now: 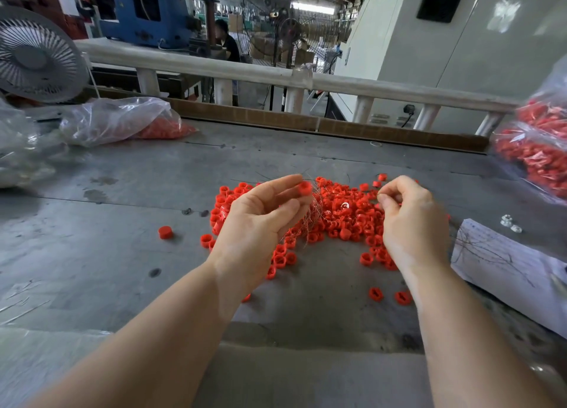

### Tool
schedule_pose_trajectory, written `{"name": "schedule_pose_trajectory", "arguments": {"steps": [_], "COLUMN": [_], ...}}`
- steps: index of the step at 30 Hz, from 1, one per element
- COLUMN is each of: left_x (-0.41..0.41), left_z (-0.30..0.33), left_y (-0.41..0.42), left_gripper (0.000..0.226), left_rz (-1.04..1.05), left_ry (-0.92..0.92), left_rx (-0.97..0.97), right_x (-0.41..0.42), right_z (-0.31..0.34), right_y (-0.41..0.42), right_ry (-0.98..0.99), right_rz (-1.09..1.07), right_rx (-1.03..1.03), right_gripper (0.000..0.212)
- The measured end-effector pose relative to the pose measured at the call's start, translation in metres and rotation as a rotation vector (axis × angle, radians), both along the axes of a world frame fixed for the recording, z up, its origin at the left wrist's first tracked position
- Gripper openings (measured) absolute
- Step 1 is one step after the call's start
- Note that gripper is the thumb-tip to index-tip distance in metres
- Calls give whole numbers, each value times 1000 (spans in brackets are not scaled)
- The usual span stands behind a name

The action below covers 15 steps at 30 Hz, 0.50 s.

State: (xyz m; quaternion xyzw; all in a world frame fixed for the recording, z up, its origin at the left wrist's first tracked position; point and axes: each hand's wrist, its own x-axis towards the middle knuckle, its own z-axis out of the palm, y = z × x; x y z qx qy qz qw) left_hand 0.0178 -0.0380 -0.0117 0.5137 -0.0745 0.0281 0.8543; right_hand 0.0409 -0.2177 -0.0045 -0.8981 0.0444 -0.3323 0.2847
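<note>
Now, red cap [304, 188]: pinched between thumb and forefinger of the left hand [260, 214], raised just above the heap.
Left hand: clamped on the cap at the fingertips, with a wire bundle [313, 211] trailing from its lower fingers.
Right hand [411, 220]: fingers curled, thumb and forefinger pressed together, seemingly on a single wire too fine to confirm.
Heap of caps [346, 217]: loose on the grey table [122, 223], directly under both hands; 1 stray cap [164, 232] lies well apart to the left.
Handling, cap: likely light, rigid moulded plastic, smooth enough to squirt from a tight pinch; best taken across its side wall, leaving the slotted face free.
Handling, wire: probably springy and tangle-prone; best gripped near its tip for aiming.
Around: bagged caps [122, 122] at the far left, a paper sheet [497, 254] at right.
</note>
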Motion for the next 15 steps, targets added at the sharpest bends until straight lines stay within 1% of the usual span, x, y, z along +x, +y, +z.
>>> {"name": "schedule_pose_trajectory", "arguments": {"steps": [3, 5, 9, 12, 15], "left_x": [-4, -5, -5, -4, -3], "left_z": [1, 1, 2, 0, -1], "left_y": [-4, -5, -2, -2, -1], "left_gripper": [40, 41, 35, 31, 28], "left_rz": [-89, -108, -87, -80, -76], "left_ry": [-23, -25, -35, -31, -29], "left_rx": [56, 88, 129, 165, 160], "right_x": [3, 5, 8, 9, 8], "right_z": [0, 1, -1, -4, -5], "right_y": [-12, -23, -40, -44, -46], "right_ry": [30, 72, 198, 250, 263], "right_rz": [-123, -232, -409, -472, -518], "right_rx": [40, 61, 87, 92, 94], "right_gripper": [12, 13, 14, 14, 16]}}
